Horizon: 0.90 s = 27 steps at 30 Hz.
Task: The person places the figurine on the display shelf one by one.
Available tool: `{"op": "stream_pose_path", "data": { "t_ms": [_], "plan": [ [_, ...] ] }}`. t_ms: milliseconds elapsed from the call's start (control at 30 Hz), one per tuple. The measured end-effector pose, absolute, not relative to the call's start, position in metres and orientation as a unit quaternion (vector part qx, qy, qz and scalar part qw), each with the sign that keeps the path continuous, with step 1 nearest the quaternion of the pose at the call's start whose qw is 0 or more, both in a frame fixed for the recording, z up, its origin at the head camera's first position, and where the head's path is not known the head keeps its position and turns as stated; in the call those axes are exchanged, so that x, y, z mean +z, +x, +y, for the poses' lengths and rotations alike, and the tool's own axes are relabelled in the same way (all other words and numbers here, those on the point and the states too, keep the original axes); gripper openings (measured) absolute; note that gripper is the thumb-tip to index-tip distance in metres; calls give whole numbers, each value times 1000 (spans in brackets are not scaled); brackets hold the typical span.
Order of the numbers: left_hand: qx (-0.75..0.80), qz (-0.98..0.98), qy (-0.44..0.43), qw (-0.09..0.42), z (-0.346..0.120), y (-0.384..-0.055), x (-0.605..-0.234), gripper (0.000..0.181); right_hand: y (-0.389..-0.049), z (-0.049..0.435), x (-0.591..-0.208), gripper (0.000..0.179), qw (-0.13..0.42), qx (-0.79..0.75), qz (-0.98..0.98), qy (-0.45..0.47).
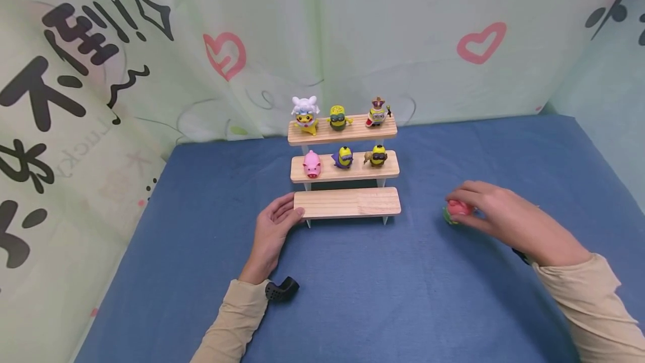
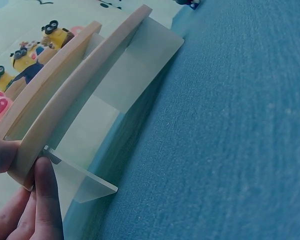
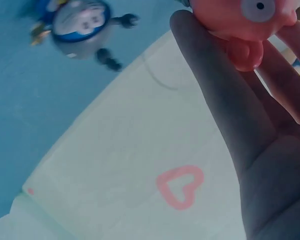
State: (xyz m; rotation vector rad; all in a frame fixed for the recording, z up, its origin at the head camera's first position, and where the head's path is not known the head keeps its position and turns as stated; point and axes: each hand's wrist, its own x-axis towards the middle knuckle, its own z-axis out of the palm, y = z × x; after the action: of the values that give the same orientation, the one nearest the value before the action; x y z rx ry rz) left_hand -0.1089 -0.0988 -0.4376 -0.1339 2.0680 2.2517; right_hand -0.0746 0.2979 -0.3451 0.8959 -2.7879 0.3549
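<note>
A three-step wooden display stand has clear supports under its boards. My left hand grips the left end of its lowest board; in the left wrist view the thumb lies over the board and the fingers come from below. Off to the right, my right hand pinches a coral-pink toy figure with some green at its bottom. The right wrist view shows that figure's round white eye between thumb and fingers. Most of its body is out of frame there.
A pink pig and two minion figures stand on the middle board. The top board holds a white-hatted yellow figure, a minion and a crowned minion. A blue-and-white figure is near my right hand. Printed curtain hangs behind.
</note>
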Motion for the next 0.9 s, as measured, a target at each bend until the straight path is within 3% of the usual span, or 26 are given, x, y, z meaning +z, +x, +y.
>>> {"op": "stream_pose_path", "data": {
  "t_ms": [900],
  "plan": [
    [737, 674, -43, 41, -99, -110, -439, 48, -95, 240, -312, 29, 95, 154, -929, 323]
  ]
}}
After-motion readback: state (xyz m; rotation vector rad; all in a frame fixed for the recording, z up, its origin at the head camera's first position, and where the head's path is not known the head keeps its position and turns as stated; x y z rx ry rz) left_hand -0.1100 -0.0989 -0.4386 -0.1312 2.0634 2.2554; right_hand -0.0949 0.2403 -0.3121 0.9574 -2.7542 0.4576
